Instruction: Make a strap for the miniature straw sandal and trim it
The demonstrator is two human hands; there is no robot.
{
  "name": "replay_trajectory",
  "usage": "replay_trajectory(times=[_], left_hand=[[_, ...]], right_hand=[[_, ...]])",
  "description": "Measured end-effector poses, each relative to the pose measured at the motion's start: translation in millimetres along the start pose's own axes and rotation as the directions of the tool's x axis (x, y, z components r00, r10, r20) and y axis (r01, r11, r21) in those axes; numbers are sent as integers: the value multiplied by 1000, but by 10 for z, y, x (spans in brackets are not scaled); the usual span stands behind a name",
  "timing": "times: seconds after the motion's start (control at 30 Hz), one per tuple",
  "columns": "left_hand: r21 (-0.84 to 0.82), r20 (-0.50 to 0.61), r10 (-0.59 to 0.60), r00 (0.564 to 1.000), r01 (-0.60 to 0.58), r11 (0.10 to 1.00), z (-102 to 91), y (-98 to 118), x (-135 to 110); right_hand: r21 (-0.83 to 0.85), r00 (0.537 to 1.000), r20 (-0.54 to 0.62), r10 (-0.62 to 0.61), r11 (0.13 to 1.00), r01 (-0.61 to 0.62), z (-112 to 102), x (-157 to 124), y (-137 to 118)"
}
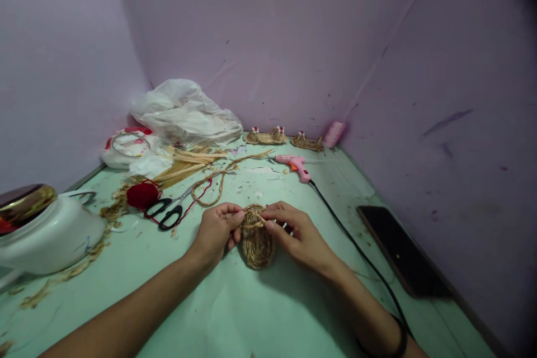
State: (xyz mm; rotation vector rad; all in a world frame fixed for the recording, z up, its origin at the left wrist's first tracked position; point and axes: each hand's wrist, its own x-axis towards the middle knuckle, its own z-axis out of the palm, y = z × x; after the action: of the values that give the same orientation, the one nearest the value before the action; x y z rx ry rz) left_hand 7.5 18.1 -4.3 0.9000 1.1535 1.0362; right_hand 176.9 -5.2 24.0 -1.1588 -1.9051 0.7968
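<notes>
A small oval slipper-shaped piece woven from jute rope (pixel 257 241) lies on the pale green table (pixel 235 313) between my hands. My left hand (pixel 217 230) pinches a braided jute strap at the piece's upper left edge. My right hand (pixel 293 232) presses the same strap from the right side, fingers curled onto it. Both hands rest on the tabletop.
A pink glue gun (pixel 296 164) with a black cord (pixel 356 246) lies behind. Black scissors (pixel 168 212), a red yarn ball (pixel 142 194), a loose jute braid (pixel 218 179), straw strips (pixel 188 163), plastic bags (pixel 184 112), a white pot (pixel 50 235), finished jute slippers (pixel 268 135) and a dark phone (pixel 398 249) surround the work.
</notes>
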Motion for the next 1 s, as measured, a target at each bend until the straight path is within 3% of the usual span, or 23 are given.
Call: replay_trajectory(times=[0.13,0.3,0.43,0.6,0.83,1.0], left_hand=[[19,2,-16,1000,16,1000,4,0,13],[42,-10,-37,999,37,998,35,24,16],[48,-14,-46,999,47,998,61,62,13],[65,-10,-61,998,62,996,54,72,12],[68,24,-48,999,46,997,46,64,6],[68,23,-22,999,21,997,44,57,12]], right_hand=[[-34,998,57,-27,999,29,-33,-4,14],[95,999,43,-31,995,27,0,5,24],[180,996,-43,80,981,-71,79,5,63],[234,957,-100,272,941,-243,113,-5,57],[-60,972,-222,70,995,-85,120,-29,9],[-143,959,-283,10,988,-53,169,-54,-2]])
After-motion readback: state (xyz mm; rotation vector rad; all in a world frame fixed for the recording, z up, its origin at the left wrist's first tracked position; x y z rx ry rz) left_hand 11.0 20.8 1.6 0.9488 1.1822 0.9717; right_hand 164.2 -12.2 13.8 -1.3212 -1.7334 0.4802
